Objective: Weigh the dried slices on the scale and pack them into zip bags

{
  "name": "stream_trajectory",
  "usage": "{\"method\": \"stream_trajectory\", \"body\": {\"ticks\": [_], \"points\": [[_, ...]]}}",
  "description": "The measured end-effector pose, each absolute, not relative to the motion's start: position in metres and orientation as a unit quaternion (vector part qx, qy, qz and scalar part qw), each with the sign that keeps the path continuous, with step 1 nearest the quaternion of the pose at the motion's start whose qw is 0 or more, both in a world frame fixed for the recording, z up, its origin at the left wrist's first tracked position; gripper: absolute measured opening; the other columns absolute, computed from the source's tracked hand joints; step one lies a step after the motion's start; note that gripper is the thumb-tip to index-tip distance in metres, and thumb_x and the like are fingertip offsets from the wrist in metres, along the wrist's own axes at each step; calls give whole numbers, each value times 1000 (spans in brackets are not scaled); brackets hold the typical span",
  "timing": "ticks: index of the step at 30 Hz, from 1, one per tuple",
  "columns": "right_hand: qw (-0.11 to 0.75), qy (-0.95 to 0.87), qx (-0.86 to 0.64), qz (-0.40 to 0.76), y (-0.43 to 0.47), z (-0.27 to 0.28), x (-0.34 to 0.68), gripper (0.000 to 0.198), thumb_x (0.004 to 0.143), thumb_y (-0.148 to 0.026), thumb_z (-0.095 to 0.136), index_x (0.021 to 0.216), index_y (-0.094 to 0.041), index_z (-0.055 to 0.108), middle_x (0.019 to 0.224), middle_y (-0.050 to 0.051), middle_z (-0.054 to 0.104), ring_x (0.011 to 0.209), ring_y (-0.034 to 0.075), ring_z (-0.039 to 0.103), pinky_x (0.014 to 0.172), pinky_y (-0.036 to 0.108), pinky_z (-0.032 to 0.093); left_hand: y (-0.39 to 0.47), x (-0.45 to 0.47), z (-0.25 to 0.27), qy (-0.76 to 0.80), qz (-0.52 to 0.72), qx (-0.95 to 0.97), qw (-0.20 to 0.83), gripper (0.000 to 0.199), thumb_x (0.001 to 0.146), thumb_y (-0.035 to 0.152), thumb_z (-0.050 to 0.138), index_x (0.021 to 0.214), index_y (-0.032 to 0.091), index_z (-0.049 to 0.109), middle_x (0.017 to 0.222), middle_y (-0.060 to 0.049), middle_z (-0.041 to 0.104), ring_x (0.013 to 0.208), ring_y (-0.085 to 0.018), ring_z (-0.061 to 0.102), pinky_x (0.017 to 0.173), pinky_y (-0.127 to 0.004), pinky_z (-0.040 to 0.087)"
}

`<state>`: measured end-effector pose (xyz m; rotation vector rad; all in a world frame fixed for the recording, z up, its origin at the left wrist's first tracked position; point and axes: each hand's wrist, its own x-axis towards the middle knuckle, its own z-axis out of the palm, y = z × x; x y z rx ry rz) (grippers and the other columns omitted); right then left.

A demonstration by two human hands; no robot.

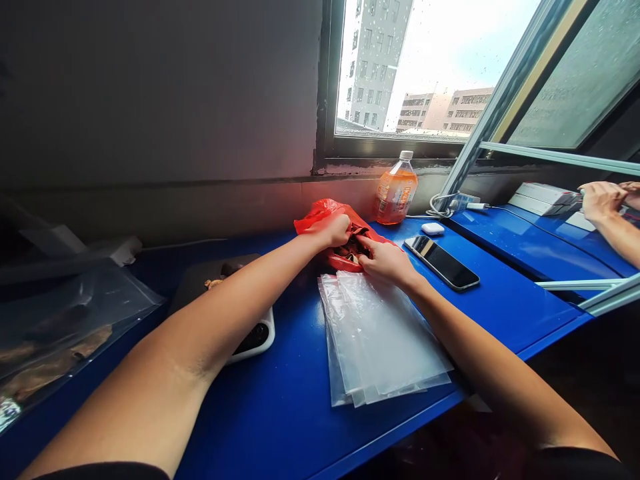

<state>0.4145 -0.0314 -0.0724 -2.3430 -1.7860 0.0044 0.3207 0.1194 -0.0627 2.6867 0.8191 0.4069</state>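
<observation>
A red plastic bag (320,212) lies on the blue table, its mouth toward me, with dark dried pieces (350,253) showing inside. My left hand (338,231) is closed on the bag's upper rim. At the right side of the mouth is my right hand (389,261), its bent fingers reaching in among the pieces; what they pinch is hidden. Several clear zip bags (385,347) lie stacked flat just below the red bag. Under my left forearm, partly hidden, sits a white-edged device like a scale (271,330) with small brown pieces (214,283) on its dark top.
A bottle of orange drink (397,190) stands by the window. Right of my hand lie a phone (443,262) and a white earbud case (433,229). A large clear bag (65,333) with brown contents is at left. Beyond a metal frame (493,110) is another person's hand (603,203).
</observation>
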Motion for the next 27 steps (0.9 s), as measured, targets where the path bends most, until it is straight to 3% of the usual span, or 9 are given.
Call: {"method": "stream_trajectory", "body": {"ticks": [7, 11, 15, 19, 23, 27], "points": [[102, -595, -797, 3, -28, -74, 417, 63, 89, -37, 42, 151, -29, 37, 127, 8, 66, 107, 28, 65, 84, 35, 48, 116, 316, -65, 225, 86, 965, 103, 12, 90, 21, 60, 97, 15, 68, 96, -4, 68, 81, -15, 63, 76, -31, 52], [106, -594, -797, 9, -29, -75, 417, 60, 89, -38, 42, 148, -27, 42, 126, 8, 66, 109, 28, 64, 84, 35, 48, 110, 314, -59, 199, 104, 973, 45, 18, 75, 14, 65, 90, 20, 73, 112, -6, 65, 103, -20, 59, 89, -27, 45], [125, -604, -787, 18, -31, -74, 418, 52, 89, -37, 42, 139, -28, 52, 121, 6, 69, 105, 25, 65, 83, 33, 47, 105, 320, -50, 154, 96, 983, 8, 16, 64, 8, 66, 75, 18, 72, 105, -9, 68, 110, -24, 56, 95, -28, 41], [119, -602, -789, 18, -31, -72, 419, 52, 89, -39, 43, 140, -29, 52, 122, 6, 68, 104, 27, 65, 82, 34, 48, 102, 318, -37, 142, 105, 984, -16, 18, 71, 5, 57, 74, 15, 72, 95, -11, 71, 101, -23, 61, 93, -29, 42], [125, -599, -790, 26, -29, -74, 420, 54, 89, -39, 44, 141, -27, 50, 127, 6, 66, 109, 27, 64, 85, 34, 49, 87, 291, -15, 165, 145, 975, -33, 22, 81, 10, 53, 91, 12, 73, 92, -12, 71, 94, -24, 64, 85, -32, 44], [130, -609, -782, 33, -29, -77, 422, 53, 90, -39, 43, 140, -25, 52, 129, 6, 65, 111, 26, 63, 90, 33, 48, 58, 242, 12, 192, 181, 964, -16, 26, 85, 13, 55, 102, 17, 74, 90, -6, 74, 86, -20, 67, 78, -26, 45]]}}
